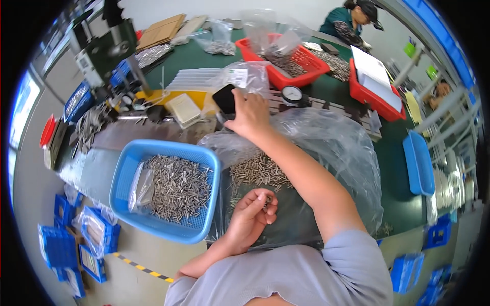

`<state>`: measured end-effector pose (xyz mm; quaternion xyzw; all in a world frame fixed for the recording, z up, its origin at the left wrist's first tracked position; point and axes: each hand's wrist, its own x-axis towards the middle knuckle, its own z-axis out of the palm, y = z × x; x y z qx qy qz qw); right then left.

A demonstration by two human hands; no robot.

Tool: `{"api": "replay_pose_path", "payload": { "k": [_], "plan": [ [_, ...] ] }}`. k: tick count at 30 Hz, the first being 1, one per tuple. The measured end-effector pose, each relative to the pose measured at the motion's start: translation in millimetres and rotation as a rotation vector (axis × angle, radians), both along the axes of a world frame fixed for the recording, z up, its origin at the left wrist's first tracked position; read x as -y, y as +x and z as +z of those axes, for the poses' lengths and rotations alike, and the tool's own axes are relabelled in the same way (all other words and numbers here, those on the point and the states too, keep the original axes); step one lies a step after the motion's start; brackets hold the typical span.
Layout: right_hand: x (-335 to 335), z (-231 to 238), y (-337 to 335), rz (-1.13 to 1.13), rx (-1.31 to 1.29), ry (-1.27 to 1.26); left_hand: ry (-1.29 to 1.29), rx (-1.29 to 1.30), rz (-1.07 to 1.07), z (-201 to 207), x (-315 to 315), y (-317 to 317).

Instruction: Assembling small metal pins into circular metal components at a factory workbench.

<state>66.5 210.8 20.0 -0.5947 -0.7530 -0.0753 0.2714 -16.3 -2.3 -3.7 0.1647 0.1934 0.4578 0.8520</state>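
My left hand (253,213) is curled in front of me over a clear plastic sheet (337,153), its fingers closed on a few small metal pins (267,199). A loose pile of the same metal pins (258,171) lies on the plastic just beyond it. My right hand (248,113) reaches forward across the table and grips a black phone (225,98) by its edge. To the left stands a blue plastic basket (127,168) filled with metal pins and a clear bag.
Two red bins (286,79), one with pins, sit at the back, with a round dial gauge (292,94) near them. A person works at the far right end. Blue crates (58,245) stand on the floor at left; a blue bin (418,163) at right.
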Motion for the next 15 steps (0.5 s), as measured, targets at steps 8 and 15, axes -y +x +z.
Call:
{"api": "replay_pose_path", "payload": {
  "k": [8, 15],
  "plan": [
    [0, 7, 6, 0.063, 0.072, -0.124, -0.005, 0.018, 0.008, -4, 1, 0],
    [-6, 31, 46, 0.271, -0.045, -0.264, -0.011, 0.023, 0.0, -3, 0, 1]
  ]
}}
